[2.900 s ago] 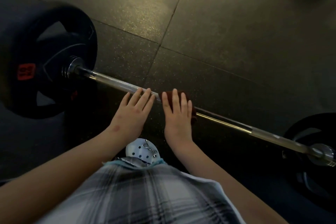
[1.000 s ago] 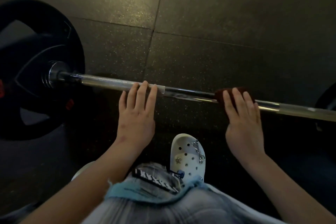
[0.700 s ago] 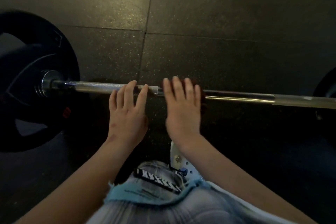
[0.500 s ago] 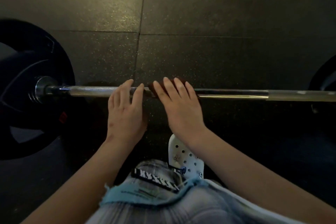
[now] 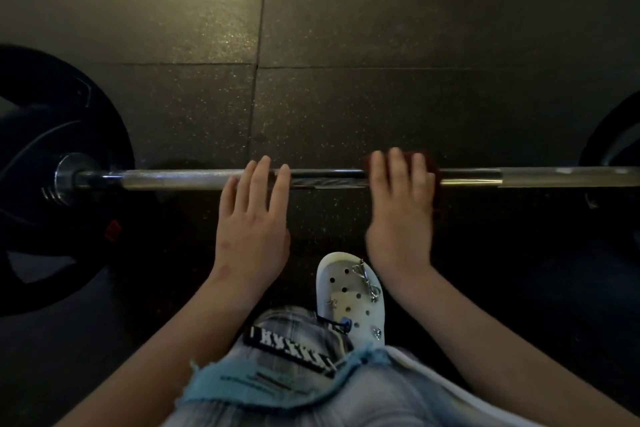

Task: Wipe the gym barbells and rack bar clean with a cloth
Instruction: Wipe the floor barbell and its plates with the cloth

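A steel barbell [image 5: 180, 178] lies across the dark rubber floor, left to right. My left hand [image 5: 252, 218] rests on top of the bar with straight fingers, near its middle. My right hand [image 5: 400, 215] lies further right and presses a dark red cloth [image 5: 427, 163] onto the bar with flat fingers; only the cloth's far edge shows past the fingertips. The right hand is blurred.
Black weight plates sit on both ends, a large one at the left [image 5: 45, 180] and one at the right edge [image 5: 613, 166]. My white clog [image 5: 349, 298] stands just behind the bar between my arms. Speckled floor tiles [image 5: 381, 28] stretch beyond the bar.
My right hand has slid the cloth to the right along the bar, away from the left hand. The left hand has stayed on the bar.
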